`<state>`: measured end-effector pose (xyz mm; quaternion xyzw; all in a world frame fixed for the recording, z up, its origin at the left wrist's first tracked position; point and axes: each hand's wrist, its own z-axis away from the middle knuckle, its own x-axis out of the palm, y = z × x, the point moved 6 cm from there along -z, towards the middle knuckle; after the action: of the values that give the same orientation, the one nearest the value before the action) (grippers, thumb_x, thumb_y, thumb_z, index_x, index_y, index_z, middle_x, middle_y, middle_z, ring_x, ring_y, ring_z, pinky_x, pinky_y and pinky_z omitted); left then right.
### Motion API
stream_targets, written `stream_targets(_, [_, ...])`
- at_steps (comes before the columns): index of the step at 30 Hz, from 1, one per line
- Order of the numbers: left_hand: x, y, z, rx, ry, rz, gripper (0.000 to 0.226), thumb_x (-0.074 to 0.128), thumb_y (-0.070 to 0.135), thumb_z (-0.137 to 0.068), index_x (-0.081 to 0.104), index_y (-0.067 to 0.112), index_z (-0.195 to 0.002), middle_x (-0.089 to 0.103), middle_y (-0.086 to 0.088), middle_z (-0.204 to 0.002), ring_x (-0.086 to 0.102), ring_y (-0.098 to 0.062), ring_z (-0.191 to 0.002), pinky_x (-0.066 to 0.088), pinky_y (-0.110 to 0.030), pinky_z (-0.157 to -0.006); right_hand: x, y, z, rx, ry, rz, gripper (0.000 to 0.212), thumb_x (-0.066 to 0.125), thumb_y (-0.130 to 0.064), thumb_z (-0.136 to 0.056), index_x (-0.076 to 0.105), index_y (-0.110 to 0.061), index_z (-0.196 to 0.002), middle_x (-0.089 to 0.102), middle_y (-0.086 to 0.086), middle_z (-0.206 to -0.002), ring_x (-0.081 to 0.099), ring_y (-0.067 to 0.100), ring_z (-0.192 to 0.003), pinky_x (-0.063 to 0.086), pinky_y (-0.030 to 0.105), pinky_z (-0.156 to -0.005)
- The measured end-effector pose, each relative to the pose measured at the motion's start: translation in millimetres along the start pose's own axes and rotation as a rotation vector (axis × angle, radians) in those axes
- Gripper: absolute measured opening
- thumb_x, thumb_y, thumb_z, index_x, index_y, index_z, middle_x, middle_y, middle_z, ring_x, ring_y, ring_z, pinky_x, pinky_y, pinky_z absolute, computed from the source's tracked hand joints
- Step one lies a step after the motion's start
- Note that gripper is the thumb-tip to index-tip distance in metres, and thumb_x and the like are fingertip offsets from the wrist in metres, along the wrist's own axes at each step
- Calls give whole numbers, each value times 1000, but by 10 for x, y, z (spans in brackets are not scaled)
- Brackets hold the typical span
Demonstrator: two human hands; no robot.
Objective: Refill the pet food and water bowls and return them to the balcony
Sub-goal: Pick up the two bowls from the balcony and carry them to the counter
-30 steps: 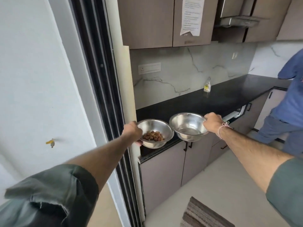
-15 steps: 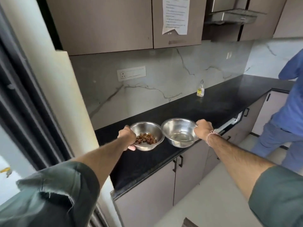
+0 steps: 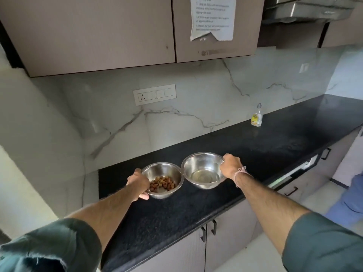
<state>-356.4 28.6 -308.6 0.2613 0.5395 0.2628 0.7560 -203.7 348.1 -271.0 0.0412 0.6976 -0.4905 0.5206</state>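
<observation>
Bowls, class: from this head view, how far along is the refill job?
Done: both bowls are at the kitchen counter. In hand: the left hand grips the kibble bowl, the right hand the water bowl. Left: both look only shallowly filled, so topping up, then the balcony return.

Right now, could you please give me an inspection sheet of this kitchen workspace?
Surface: black speckled stone countertop, glossy.
Job's things: round steel bowl of brown kibble and round steel bowl holding a little water, rims touching, over the countertop's front; whether they rest on it, cannot tell.
Clutter: small clear bottle with yellow label, upright by the marble backsplash.
Hands: left hand grips the kibble bowl's rim; right hand grips the water bowl's rim.
Cables: nothing seen.
Surroundings: white paper notice on an upper cabinet; white switch panel; person in blue at right edge.
</observation>
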Motion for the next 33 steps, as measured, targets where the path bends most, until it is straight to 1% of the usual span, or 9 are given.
stream_targets(9, [463, -107, -198, -260, 126, 187, 35, 43, 28, -107, 39, 16, -139, 64, -15, -106, 77, -29, -62, 65, -41, -59, 430, 87, -1085, -146, -189, 46, 27, 55, -14, -97, 61, -3, -121, 65, 20, -124, 66, 40, -108, 55, 39, -85])
stream_targets(13, [660, -282, -179, -388, 193, 277, 31, 42, 29, -106, 37, 15, -133, 62, -15, -107, 76, -31, -57, 63, -41, -51, 689, 124, -1307, -171, -276, 52, 29, 54, -7, -94, 58, -2, -123, 63, 22, -124, 67, 43, -106, 59, 44, -83])
stream_targets(15, [736, -372, -167, -447, 231, 319, 27, 43, 26, -105, 37, 15, -130, 60, -16, -113, 75, -32, -56, 63, -41, -49, 822, 152, -1383, -162, -317, 43, 31, 53, -5, -93, 56, -2, -125, 63, 23, -123, 68, 43, -101, 63, 47, -72])
stream_targets(17, [802, -462, -154, -491, 260, 347, 27, 44, 23, -105, 38, 15, -130, 58, -18, -119, 75, -34, -58, 62, -40, -47, 956, 205, -1428, -147, -348, 52, 32, 52, -4, -95, 53, 0, -126, 63, 24, -122, 70, 43, -97, 62, 42, -55])
stream_targets(19, [865, -535, -158, -511, 269, 362, 28, 47, 20, -105, 38, 17, -131, 57, -18, -123, 76, -36, -64, 62, -40, -46, 1093, 265, -1477, -146, -376, 59, 32, 51, -4, -96, 49, 2, -128, 63, 24, -122, 72, 42, -89, 52, 31, -37])
stream_targets(21, [917, -593, -170, -523, 266, 360, 27, 48, 16, -104, 39, 17, -130, 58, -18, -121, 76, -36, -68, 63, -41, -49, 1228, 334, -1524, -131, -401, 58, 31, 50, -1, -96, 47, 3, -127, 63, 25, -120, 73, 40, -80, 40, 23, -27])
stream_targets(26, [1008, -676, -221, -520, 261, 321, 23, 47, 12, -103, 39, 20, -123, 57, -14, -110, 75, -34, -71, 62, -40, -48, 1474, 472, -1603, -72, -425, 53, 30, 48, 2, -95, 45, 2, -125, 63, 26, -120, 73, 43, -84, 35, 20, -25])
stream_targets(29, [1067, -707, -251, -522, 274, 304, 21, 45, 11, -103, 40, 21, -121, 57, -15, -111, 74, -33, -71, 60, -37, -43, 1556, 555, -1628, -47, -437, 53, 26, 47, 2, -95, 44, 2, -121, 63, 25, -119, 73, 43, -83, 34, 19, -25])
stream_targets(33, [1135, -752, -278, -524, 298, 304, 21, 45, 10, -103, 40, 21, -120, 57, -17, -116, 73, -33, -72, 58, -35, -39, 1627, 672, -1667, -29, -439, 58, 16, 50, 0, -95, 40, -4, -107, 62, 26, -120, 73, 44, -84, 36, 21, -25])
